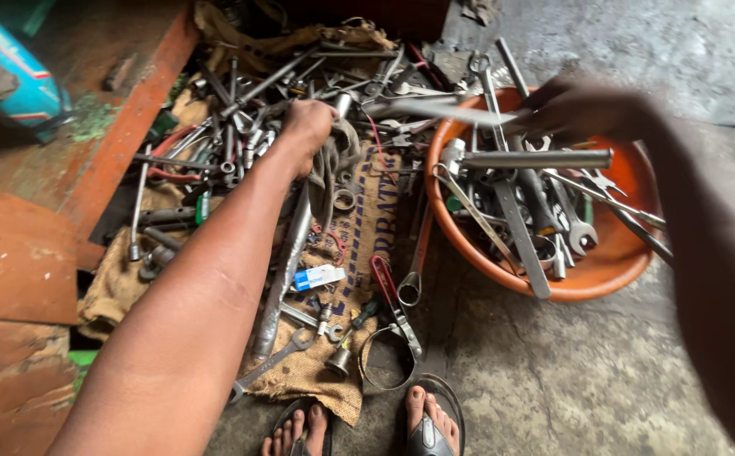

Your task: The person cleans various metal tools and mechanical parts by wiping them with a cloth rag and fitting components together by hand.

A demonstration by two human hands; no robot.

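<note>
the floor (570, 371) is rough grey concrete, with rusty orange metal sheets (13, 253) at its left edge. a brown burlap sack (367, 211) lies on the floor, heaped with grey steel wrenches and pliers. the left hand (307, 127) is closed around a dirty grey rag (334, 160) at the top of the sack. the right hand (583, 110) is blurry; it pinches a long shiny metal tool (435, 110) over the back rim of the round orange basin (604, 279), full of spanners.
</note>
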